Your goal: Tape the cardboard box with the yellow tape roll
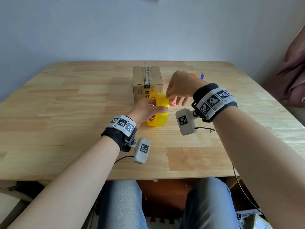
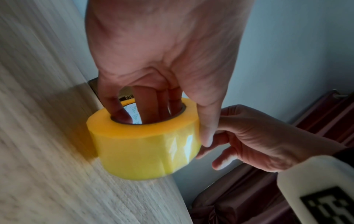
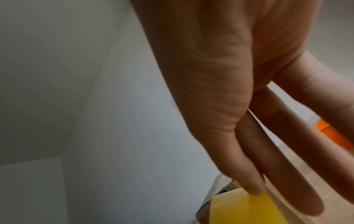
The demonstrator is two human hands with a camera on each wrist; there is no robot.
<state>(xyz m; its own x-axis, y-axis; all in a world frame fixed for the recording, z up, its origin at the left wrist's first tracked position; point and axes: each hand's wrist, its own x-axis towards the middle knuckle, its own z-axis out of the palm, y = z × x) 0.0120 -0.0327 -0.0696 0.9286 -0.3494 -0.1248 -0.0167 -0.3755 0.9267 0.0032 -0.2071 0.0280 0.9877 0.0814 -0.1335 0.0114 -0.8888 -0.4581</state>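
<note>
A brown cardboard box (image 1: 147, 80) with old clear tape along its top seam stands on the wooden table (image 1: 66, 113) at the middle back. Just in front of it the yellow tape roll (image 1: 159, 116) stands on edge. My left hand (image 1: 155, 106) grips the roll, fingers inside the core (image 2: 145, 109) and thumb pressed on the outer face. My right hand (image 1: 168, 96) comes in from the right and pinches the roll's top outer edge with thumb and forefinger. In the right wrist view the thumb tip touches the yellow tape (image 3: 247, 210); the other fingers (image 3: 298, 166) hang loose.
A small pink object (image 1: 173, 101) lies right of the roll, partly hidden by my right hand. An orange thing (image 1: 192, 74) and a purple one (image 1: 202, 76) sit behind that hand. Dark red cloth (image 1: 290, 76) hangs beyond the table's right edge.
</note>
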